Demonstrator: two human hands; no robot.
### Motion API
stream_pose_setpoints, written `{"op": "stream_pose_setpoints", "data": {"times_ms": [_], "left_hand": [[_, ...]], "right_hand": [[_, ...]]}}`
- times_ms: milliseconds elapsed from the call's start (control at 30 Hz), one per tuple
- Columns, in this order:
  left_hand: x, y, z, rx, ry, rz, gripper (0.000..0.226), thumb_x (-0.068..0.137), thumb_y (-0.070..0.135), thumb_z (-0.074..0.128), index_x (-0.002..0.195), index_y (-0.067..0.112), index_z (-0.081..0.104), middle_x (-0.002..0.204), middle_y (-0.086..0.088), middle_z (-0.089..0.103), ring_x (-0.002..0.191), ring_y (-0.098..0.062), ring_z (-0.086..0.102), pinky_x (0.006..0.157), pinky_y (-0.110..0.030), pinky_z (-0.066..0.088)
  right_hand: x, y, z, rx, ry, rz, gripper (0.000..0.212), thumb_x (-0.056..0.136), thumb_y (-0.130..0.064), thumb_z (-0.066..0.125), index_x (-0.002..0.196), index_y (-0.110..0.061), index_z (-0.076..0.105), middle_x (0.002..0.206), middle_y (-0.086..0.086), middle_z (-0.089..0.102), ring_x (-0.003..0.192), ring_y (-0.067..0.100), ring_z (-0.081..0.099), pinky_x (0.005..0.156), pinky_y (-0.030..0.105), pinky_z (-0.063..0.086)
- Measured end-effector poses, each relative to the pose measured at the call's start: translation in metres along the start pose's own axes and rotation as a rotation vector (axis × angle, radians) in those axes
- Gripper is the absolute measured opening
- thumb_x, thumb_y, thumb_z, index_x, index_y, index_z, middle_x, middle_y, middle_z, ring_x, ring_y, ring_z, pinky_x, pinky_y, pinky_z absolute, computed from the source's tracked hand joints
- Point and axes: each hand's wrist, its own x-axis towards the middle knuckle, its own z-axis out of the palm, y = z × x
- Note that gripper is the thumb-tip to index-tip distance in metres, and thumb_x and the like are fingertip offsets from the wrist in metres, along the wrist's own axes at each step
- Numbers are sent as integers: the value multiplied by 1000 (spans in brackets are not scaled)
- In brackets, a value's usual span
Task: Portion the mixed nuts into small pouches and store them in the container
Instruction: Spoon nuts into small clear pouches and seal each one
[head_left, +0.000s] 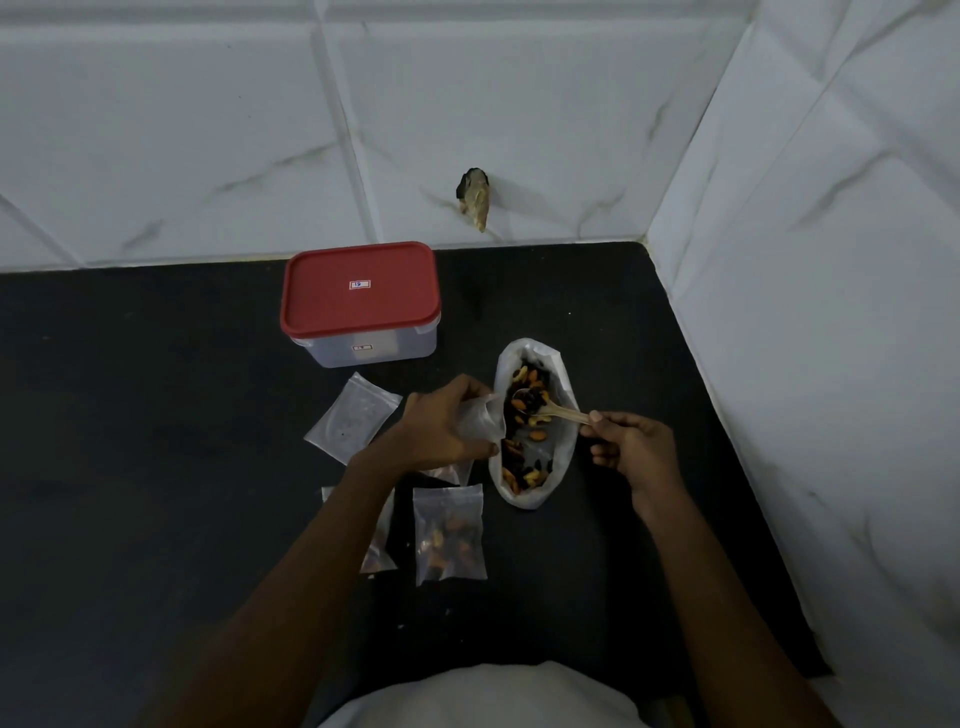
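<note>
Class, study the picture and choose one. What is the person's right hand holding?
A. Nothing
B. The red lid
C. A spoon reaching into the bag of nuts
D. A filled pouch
C: the right hand pinches the handle of the spoon, whose bowl lies among the nuts in the bag, while the left hand holds an open pouch beside it.
</note>
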Motion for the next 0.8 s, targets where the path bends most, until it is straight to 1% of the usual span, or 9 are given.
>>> {"op": "stream_pose_setpoints", "data": {"times_ms": [67,133,200,233,400,500,600,700,800], "left_hand": [[0,-1,3,10,33,-1,65,65,53,74,119,40,42,120,15,53,118,-12,51,110,-50,36],[1,-2,5,25,58,-4,65,70,49,78,124,37,43,125,11,54,120,-12,50,114,-44,28],[2,-1,8,60,84,-12,66,75,46,78,129,34,42,128,10,53,122,-12,48,112,-37,20],[2,0,8,72,96,-13,67,75,46,78,130,33,41,129,10,52,122,-11,47,110,-37,19],[2,4,13,86,133,1,68,75,48,77,131,32,41,130,10,51,122,-9,45,107,-36,18],[0,10,14,91,150,10,70,75,47,78,133,29,42,132,8,50,123,-10,44,111,-40,20],[-2,13,14,90,178,18,70,75,44,79,133,27,43,133,7,49,123,-10,43,111,-40,21],[-4,13,16,70,210,44,67,73,49,78,129,31,45,128,11,51,119,-8,45,109,-40,23],[-8,17,17,17,213,70,62,69,54,73,122,38,46,121,17,52,115,-3,46,110,-43,23]], "right_hand": [[-2,-1,-1,-3,3,-5,7,89,-13,69,94,-9,73,83,7,76,66,12,63,62,27,53],[-4,-2,-3,-2,4,-14,7,89,-13,69,94,-9,73,83,7,76,66,12,63,62,27,53],[-5,-4,-6,-1,3,-21,7,89,-13,70,94,-9,73,84,8,76,67,13,64,63,27,54],[-6,-5,-6,0,1,-24,7,89,-14,70,94,-10,73,84,8,76,68,14,64,64,28,54],[-13,-8,-6,10,-7,-26,7,89,-12,69,93,-9,73,82,6,76,67,14,63,64,28,54],[-17,-9,-6,6,-11,-37,8,89,-13,70,94,-9,73,83,7,76,68,14,63,64,28,54],[-23,-13,-4,-23,-23,-65,7,89,-14,70,94,-10,74,83,6,76,68,13,64,63,28,54],[-31,-18,2,-86,-39,-111,5,89,-15,70,91,-12,74,80,4,76,67,13,65,61,26,53],[-41,-25,10,-235,-55,-238,4,88,-19,71,89,-16,74,76,-3,75,63,8,65,58,22,51]]}}
